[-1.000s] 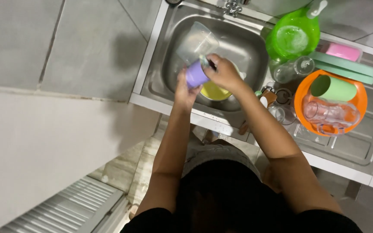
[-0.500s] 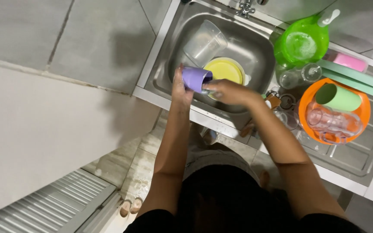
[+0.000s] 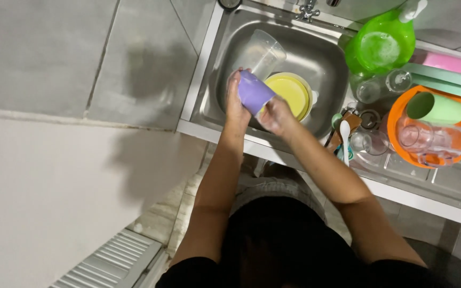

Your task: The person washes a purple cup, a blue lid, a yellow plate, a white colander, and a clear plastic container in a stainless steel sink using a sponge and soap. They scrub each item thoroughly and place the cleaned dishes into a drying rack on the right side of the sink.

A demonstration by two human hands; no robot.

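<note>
**Purple cup held in both hands over the sink**

The purple cup (image 3: 254, 92) is held above the front-left part of the steel sink (image 3: 324, 56), clear of the basin floor. It lies tilted, one end pointing up and left, the other down and right.

The left hand (image 3: 235, 101) grips the cup from the left side. Its fingers curl around the upper end, and the palm lies against the cup wall. The left forearm runs straight up from the body to the sink edge.

The right hand (image 3: 276, 114) closes on the lower right end of the cup. Its fingers are bent inward at the cup; whether they reach inside it cannot be told. The right forearm crosses the sink's front rim at an angle from the lower right.

Behind the cup, a yellow plate (image 3: 293, 94) lies in the basin. A clear plastic jug (image 3: 265, 50) stands tilted just above the hands, near the cup.

Right of the sink, a green bowl (image 3: 382, 45) sits at the basin corner. On the draining board, an orange bowl (image 3: 401, 109) holds a green cup (image 3: 437, 108) and clear glasses (image 3: 430, 140). A white spoon (image 3: 344, 133) lies near the right forearm.
</note>
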